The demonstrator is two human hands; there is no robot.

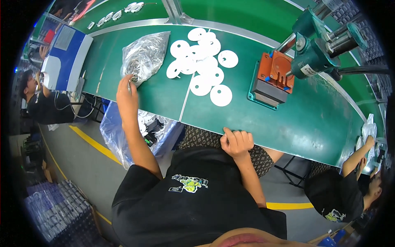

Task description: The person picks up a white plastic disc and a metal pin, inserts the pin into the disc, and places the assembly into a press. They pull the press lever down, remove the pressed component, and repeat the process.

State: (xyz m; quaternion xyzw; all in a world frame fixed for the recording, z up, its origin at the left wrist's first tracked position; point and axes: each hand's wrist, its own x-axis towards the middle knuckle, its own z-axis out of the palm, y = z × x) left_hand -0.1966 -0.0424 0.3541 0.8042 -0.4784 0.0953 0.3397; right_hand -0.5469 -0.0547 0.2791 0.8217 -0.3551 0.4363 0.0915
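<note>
My left hand (127, 95) is at the mouth of a clear plastic bag (153, 48), its fingers drawn together at the bag's near edge. Many thin, shiny metal pieces (133, 66) fill the bag; whether one is between my fingertips is too small to tell. Curled at the table's front edge, my right hand (237, 143) has its fingers bent down, and its palm is hidden. Between the bag and the press lies a loose pile of white round discs (207, 65), each with a hole. A small pin-like piece shows on one separate disc (228, 59).
A green press (312, 53) stands over an orange fixture (276, 70) on the right of the green table (222, 117). A blue-and-white machine (66, 59) is at the left. Below the front edge sits a lined bin (164, 131) of parts. Other people (341, 193) work at both sides.
</note>
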